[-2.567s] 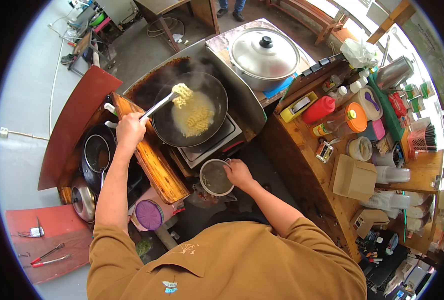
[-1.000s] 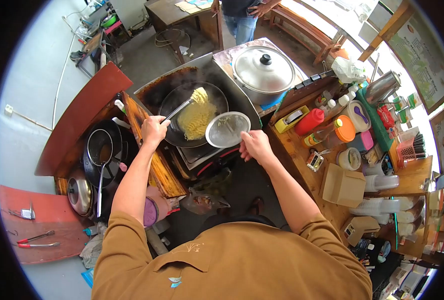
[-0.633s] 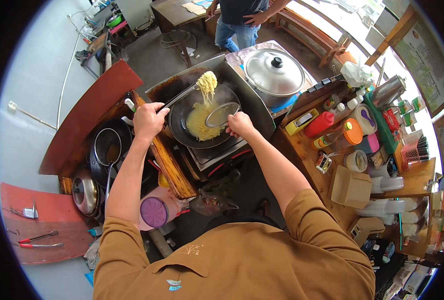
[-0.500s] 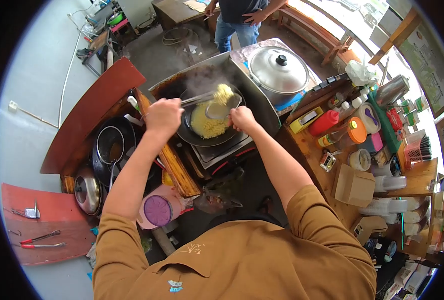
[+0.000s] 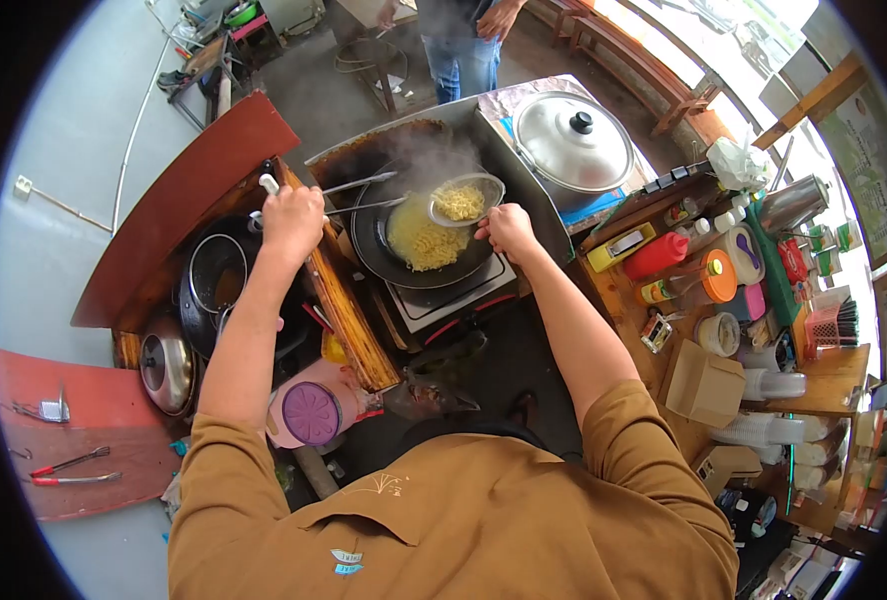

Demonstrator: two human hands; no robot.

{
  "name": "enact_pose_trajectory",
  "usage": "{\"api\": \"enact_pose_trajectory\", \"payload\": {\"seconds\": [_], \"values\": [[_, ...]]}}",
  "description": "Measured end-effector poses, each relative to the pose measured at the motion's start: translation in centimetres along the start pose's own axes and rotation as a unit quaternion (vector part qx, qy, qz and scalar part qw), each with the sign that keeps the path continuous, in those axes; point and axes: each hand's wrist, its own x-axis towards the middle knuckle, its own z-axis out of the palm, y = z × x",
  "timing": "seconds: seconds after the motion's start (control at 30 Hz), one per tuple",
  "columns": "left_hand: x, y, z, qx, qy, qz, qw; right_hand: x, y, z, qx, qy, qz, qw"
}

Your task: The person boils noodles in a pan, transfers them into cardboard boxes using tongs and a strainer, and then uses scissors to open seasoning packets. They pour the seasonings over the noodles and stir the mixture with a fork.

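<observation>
My left hand (image 5: 294,222) grips a pair of metal tongs (image 5: 369,206), whose two arms are spread apart over the left of the wok with nothing between them. In my right hand (image 5: 509,232) is the handle of a wire strainer (image 5: 497,187). A clump of yellow noodles (image 5: 458,203) lies in the strainer, held above the wok. Below, the dark wok (image 5: 374,258) stands on a stove (image 5: 454,300) and contains yellowish liquid with more noodles (image 5: 432,252). Steam rises around the strainer and tongs.
A large lidded pot (image 5: 574,145) stands behind the stove to the right. Sauce bottles and boxes crowd the wooden counter (image 5: 604,300). At left are another pan (image 5: 192,310) and a wooden rail (image 5: 349,335). Another person (image 5: 459,50) stands beyond the stove.
The noodles that were between the tongs are now in the strainer. The tongs have spread and moved back left, and the strainer has shifted slightly right.
</observation>
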Motion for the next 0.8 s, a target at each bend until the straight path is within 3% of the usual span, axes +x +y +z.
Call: {"api": "enact_pose_trajectory", "payload": {"seconds": [0.1, 0.27, 0.5, 0.8], "values": [[0.6, 1.9, 2.5, -0.070, -0.139, -0.061, 0.986, -0.3, -1.6, -0.5, -0.020, 0.018, 0.003, 1.000], [1.7, 7.4, 5.1, -0.167, -0.191, -0.081, 0.964, 1.0, -2.0, -0.9, 0.033, 0.026, 0.005, 0.999], [2.2, 10.0, 8.1, -0.146, -0.086, -0.089, 0.981, 0.5, -3.3, -1.0, 0.023, 0.022, 0.013, 0.999], [0.2, 5.5, 6.1, -0.077, -0.047, -0.097, 0.991, -0.8, -3.7, -1.3, 0.078, 0.013, 0.014, 0.997]]}}
